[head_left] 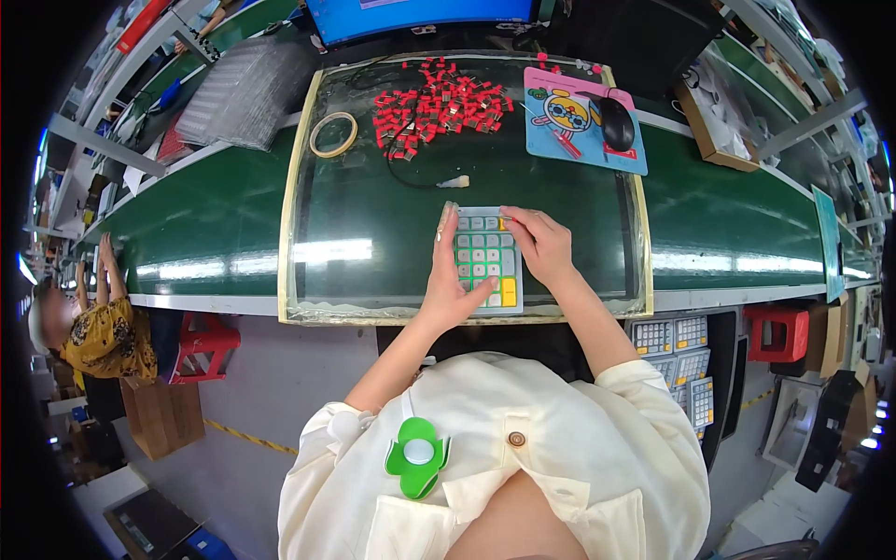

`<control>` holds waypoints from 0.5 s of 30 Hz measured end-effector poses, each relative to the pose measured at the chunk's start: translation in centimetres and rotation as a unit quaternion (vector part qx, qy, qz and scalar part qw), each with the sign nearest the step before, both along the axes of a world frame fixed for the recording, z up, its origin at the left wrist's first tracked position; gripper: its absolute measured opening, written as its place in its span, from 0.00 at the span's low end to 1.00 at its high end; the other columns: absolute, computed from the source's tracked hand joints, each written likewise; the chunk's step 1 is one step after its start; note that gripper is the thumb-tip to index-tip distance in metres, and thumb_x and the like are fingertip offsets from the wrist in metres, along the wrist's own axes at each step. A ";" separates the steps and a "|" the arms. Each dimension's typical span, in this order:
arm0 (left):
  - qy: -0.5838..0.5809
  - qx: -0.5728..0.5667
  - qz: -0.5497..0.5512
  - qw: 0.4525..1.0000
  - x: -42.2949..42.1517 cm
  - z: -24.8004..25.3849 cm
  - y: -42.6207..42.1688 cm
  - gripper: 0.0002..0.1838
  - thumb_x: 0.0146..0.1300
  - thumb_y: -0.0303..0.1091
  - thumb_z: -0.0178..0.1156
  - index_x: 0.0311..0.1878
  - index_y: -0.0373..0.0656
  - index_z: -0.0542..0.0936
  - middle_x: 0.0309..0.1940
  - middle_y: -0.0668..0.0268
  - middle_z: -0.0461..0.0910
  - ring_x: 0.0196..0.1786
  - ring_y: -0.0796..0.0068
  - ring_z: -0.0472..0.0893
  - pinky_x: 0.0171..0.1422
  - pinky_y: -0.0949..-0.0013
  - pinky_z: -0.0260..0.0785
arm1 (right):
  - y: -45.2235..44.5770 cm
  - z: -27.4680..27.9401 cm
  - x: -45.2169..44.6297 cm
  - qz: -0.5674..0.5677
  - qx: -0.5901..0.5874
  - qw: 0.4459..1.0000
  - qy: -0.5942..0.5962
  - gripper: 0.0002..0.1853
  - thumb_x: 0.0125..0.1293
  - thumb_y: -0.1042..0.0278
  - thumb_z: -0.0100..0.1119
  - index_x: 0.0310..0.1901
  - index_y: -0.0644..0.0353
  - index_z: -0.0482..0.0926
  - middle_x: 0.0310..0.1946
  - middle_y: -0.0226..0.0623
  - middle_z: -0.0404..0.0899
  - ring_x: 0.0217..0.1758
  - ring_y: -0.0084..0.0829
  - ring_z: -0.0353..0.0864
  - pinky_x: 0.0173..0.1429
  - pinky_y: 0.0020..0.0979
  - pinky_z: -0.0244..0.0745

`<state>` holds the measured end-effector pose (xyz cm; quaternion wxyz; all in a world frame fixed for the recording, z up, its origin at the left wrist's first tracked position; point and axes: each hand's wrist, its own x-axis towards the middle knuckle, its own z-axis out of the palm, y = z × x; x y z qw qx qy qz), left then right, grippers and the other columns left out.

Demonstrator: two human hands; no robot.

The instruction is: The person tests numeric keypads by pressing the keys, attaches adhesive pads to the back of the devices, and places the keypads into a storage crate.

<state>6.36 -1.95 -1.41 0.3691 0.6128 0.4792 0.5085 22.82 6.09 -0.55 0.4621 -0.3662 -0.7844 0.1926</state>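
A grey numeric keypad [479,256] with white, green-edged keys and a few yellow ones lies between my hands near the front of the glass-topped work mat [373,215]. My left hand [448,285] grips its left side, fingers stretched along the edge and thumb across the lower keys. At the upper right corner, my right hand [547,245] has its curled fingers on the keypad by a yellow key, with the thumb against the right edge. The undersides of the fingers are hidden. Beyond the keypad lies a black cable with a pale connector [454,182].
Red USB plugs [439,107] are heaped behind, beside a tape roll [333,134]. A black mouse [616,124] sits on a cartoon mouse pad [551,145] below a monitor [420,19]. More keypads [677,350] are stacked at lower right. Another person [107,336] sits at far left.
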 end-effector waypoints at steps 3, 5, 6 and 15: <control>0.014 0.014 0.001 1.000 -0.1 -0.2 0.1 0.52 0.49 0.30 0.65 0.71 0.34 0.42 0.72 0.46 0.43 0.75 0.52 0.46 0.75 0.57 0.42 | 0.1 -0.2 0.0 0.001 -0.002 1.000 0.010 0.10 0.59 0.71 0.62 0.43 0.54 0.81 0.34 0.35 0.82 0.32 0.33 0.82 0.35 0.29 0.77; 0.018 0.018 0.003 1.000 0.0 -0.3 0.2 0.52 0.49 0.30 0.65 0.71 0.35 0.42 0.72 0.46 0.43 0.75 0.52 0.46 0.75 0.57 0.42 | 0.0 0.0 0.0 0.002 -0.005 1.000 0.009 0.10 0.59 0.70 0.61 0.43 0.54 0.81 0.34 0.35 0.82 0.32 0.33 0.82 0.35 0.29 0.77; 0.010 0.018 0.003 1.000 0.0 -0.4 0.2 0.52 0.49 0.30 0.65 0.71 0.35 0.42 0.72 0.46 0.43 0.75 0.52 0.46 0.75 0.57 0.42 | -0.1 0.0 0.0 0.003 -0.006 1.000 0.008 0.10 0.59 0.70 0.61 0.43 0.54 0.81 0.34 0.35 0.82 0.32 0.33 0.82 0.35 0.29 0.77; 0.007 0.019 0.005 1.000 0.0 -0.7 0.2 0.52 0.47 0.29 0.65 0.72 0.37 0.43 0.72 0.46 0.42 0.75 0.51 0.46 0.75 0.56 0.42 | -0.2 0.1 0.0 -0.009 -0.012 1.000 0.001 0.10 0.59 0.70 0.62 0.43 0.53 0.81 0.33 0.34 0.82 0.30 0.33 0.82 0.33 0.28 0.76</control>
